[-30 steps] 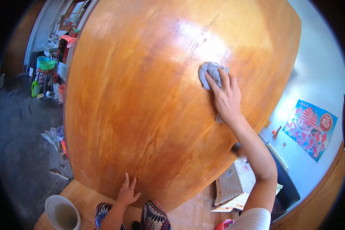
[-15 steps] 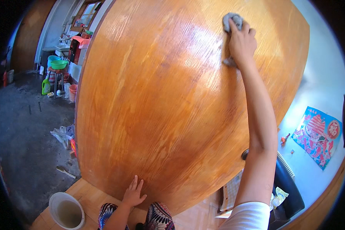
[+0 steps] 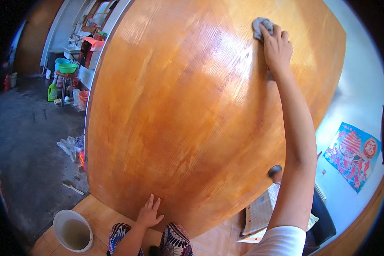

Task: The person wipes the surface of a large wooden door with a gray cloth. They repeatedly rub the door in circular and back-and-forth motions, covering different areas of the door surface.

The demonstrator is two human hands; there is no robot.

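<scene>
A large varnished wooden door (image 3: pixel 175 111) fills the middle of the view, its grain wet and shiny near the top. High on its right part, my right hand (image 3: pixel 279 50) presses a grey cloth (image 3: pixel 262 29) against the wood. The cloth bunches past my fingertips, and a bit of it shows below by my wrist. Low on the door, my left hand (image 3: pixel 149 212) lies flat with its fingers spread and nothing in it. A round dark door knob (image 3: pixel 275 172) sits at the door's right edge, beside my right forearm.
A white bucket of cloudy water (image 3: pixel 73 230) stands on the tiles at lower left. On the dark floor lie a brush (image 3: pixel 73 187) and a plastic bag (image 3: pixel 67 148). Farther back, a stool holds a green basin (image 3: pixel 68 68). A colourful poster (image 3: pixel 353 157) hangs on the right wall.
My right hand has slid the cloth slightly to the right and a little down across the door. The door knob now shows more beside my forearm. My left hand has stayed in place.
</scene>
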